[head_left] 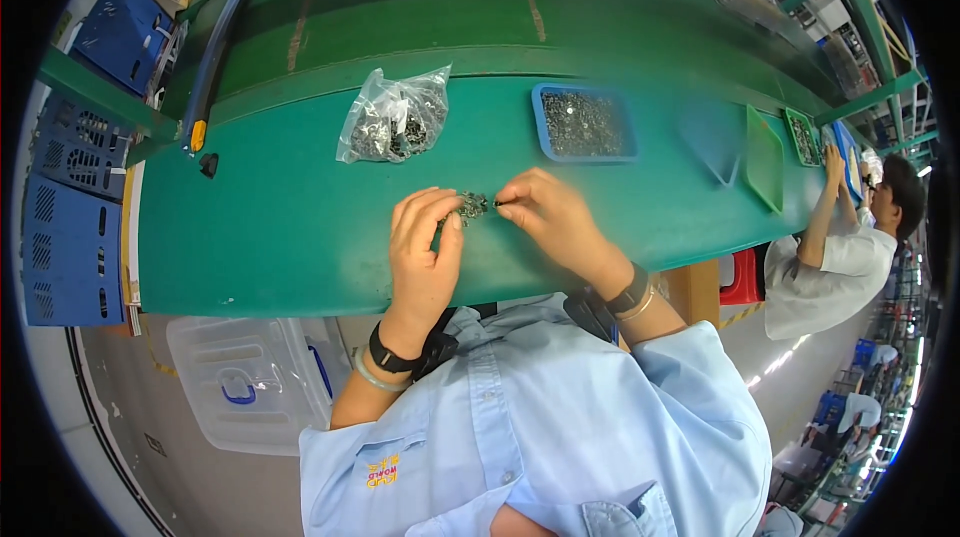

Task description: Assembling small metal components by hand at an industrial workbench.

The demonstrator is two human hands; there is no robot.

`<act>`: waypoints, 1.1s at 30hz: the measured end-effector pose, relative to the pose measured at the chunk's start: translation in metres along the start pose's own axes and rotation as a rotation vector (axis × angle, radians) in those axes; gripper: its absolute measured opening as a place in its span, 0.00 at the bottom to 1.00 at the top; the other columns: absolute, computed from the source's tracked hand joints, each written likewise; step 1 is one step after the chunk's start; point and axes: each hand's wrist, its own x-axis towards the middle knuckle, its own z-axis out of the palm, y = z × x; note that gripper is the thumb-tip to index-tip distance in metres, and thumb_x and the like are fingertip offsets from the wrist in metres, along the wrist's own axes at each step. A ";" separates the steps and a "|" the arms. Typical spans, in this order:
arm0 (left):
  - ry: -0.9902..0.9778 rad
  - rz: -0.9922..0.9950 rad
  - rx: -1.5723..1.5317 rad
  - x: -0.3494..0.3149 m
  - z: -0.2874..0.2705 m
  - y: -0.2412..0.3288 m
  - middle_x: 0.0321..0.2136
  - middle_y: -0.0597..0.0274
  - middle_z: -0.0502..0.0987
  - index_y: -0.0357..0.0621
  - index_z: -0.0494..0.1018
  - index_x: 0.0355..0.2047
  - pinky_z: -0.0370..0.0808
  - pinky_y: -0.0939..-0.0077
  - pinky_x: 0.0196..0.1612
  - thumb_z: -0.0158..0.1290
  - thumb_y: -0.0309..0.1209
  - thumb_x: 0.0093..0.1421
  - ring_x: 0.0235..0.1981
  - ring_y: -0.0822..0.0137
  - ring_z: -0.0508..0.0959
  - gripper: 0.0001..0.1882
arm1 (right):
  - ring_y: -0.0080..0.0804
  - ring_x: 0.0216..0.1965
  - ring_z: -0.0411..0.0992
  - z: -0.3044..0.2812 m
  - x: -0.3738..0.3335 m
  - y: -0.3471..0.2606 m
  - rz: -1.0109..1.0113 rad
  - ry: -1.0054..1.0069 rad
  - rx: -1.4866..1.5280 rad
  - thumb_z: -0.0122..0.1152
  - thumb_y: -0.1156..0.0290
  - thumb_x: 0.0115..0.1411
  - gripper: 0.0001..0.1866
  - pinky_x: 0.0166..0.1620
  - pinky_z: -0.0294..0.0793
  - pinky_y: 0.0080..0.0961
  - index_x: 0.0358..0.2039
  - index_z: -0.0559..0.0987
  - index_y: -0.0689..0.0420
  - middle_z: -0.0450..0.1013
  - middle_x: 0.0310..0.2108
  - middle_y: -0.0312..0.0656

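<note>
A small heap of tiny dark and silvery metal parts lies on the green table in front of me. My left hand curls at the left side of this heap, with fingers and thumb closed on some of the small parts. From the right, my right hand pinches one tiny dark part between thumb and forefinger, just beside the heap. Behind the hands lies a clear plastic bag filled with similar small parts. A blue tray full of small grey metal pieces stands farther right.
A green tray and a smaller green bin stand at the right, near a co-worker. Blue crates line the left side. Below the table edge, a clear lidded box rests on the floor. A green belt runs behind the table.
</note>
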 end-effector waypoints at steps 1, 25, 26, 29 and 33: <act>-0.039 -0.043 -0.053 0.002 -0.004 0.012 0.38 0.58 0.76 0.39 0.74 0.36 0.69 0.69 0.47 0.51 0.23 0.56 0.44 0.59 0.73 0.07 | 0.37 0.31 0.73 -0.003 -0.001 -0.006 -0.083 0.005 -0.028 0.62 0.77 0.52 0.06 0.33 0.73 0.28 0.32 0.75 0.58 0.71 0.30 0.41; -0.359 -0.605 -0.944 0.007 0.035 0.040 0.32 0.58 0.77 0.37 0.71 0.40 0.72 0.79 0.36 0.50 0.27 0.62 0.33 0.70 0.77 0.08 | 0.38 0.34 0.72 -0.048 -0.021 0.000 -0.377 0.018 -0.156 0.63 0.77 0.49 0.11 0.34 0.73 0.30 0.34 0.74 0.57 0.71 0.32 0.40; -0.379 -0.614 -0.924 0.008 0.034 0.040 0.32 0.58 0.78 0.37 0.71 0.40 0.72 0.79 0.36 0.50 0.28 0.62 0.32 0.70 0.77 0.08 | 0.38 0.34 0.72 -0.049 -0.021 0.001 -0.379 0.021 -0.154 0.63 0.77 0.49 0.11 0.34 0.73 0.30 0.34 0.74 0.57 0.71 0.32 0.40; -0.402 -0.625 -0.907 0.011 0.032 0.042 0.32 0.56 0.78 0.37 0.71 0.40 0.72 0.79 0.35 0.50 0.28 0.62 0.32 0.70 0.77 0.09 | 0.38 0.34 0.72 -0.052 -0.019 0.001 -0.398 0.004 -0.162 0.63 0.77 0.50 0.11 0.35 0.73 0.30 0.35 0.74 0.57 0.71 0.32 0.40; -0.407 -0.640 -0.930 0.012 0.032 0.043 0.33 0.56 0.79 0.37 0.71 0.41 0.72 0.79 0.35 0.50 0.29 0.62 0.31 0.70 0.77 0.09 | 0.38 0.34 0.72 -0.051 -0.021 -0.003 -0.319 0.024 -0.129 0.64 0.77 0.50 0.11 0.34 0.73 0.29 0.34 0.74 0.57 0.71 0.33 0.40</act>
